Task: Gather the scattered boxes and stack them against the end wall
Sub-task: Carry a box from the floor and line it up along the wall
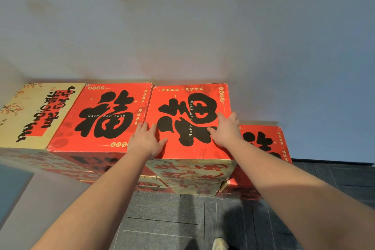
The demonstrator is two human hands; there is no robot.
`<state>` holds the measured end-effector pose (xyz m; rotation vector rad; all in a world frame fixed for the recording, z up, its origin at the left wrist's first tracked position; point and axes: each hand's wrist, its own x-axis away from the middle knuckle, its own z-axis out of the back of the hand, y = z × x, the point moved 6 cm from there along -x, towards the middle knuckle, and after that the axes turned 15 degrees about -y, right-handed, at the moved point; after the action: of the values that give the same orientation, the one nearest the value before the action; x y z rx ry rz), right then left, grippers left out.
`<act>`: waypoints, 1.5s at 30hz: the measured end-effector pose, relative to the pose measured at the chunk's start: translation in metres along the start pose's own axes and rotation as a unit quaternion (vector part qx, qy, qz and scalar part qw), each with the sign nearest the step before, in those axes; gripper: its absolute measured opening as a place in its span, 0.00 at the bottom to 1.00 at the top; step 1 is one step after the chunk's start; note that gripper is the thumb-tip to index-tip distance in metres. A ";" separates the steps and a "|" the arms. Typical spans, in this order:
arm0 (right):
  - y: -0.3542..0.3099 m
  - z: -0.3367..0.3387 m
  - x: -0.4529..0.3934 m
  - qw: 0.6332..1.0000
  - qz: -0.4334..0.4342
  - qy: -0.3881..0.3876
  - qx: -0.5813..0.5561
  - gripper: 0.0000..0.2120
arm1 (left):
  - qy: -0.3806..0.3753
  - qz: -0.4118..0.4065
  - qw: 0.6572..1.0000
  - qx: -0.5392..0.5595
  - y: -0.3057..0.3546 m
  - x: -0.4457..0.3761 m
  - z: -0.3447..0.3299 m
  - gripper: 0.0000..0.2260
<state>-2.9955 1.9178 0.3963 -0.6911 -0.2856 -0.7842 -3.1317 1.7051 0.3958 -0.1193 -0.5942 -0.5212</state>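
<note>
Both hands lie flat, fingers straight, on top of the red cardboard box with a large black character (190,119): left hand (147,141) at its near-left edge, right hand (226,130) at its right edge. This box tops the stack against the pale grey end wall (182,26), touching an identical red box (103,116) on its left; a cream box with red lettering (36,113) sits further left, and 1 lower red box (263,142) stands to the right.
</note>
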 end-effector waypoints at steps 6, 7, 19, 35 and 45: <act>0.008 0.000 0.002 0.999 -0.009 -0.041 0.027 0.34 | -0.015 -0.008 1.000 0.007 0.007 0.003 0.002 0.34; 0.009 -0.001 0.003 0.998 -0.012 -0.048 0.032 0.35 | -0.019 -0.009 1.000 0.010 0.008 0.004 0.003 0.34; 0.009 -0.002 0.011 0.998 -0.011 -0.047 0.040 0.36 | -0.008 -0.017 1.000 -0.005 0.012 0.015 0.004 0.33; 0.028 0.043 0.066 0.998 -0.013 0.003 0.055 0.29 | 0.019 -0.133 0.990 -0.051 0.081 0.040 0.050 0.27; 0.180 0.045 0.288 0.973 -0.205 0.096 -0.031 0.29 | -0.015 -0.349 0.920 -0.177 0.241 0.165 0.000 0.31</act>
<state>-2.6668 1.8804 0.4839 -0.6158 -0.2299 -1.2520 -2.8951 1.8417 0.4977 -0.2601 -0.5593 -1.3259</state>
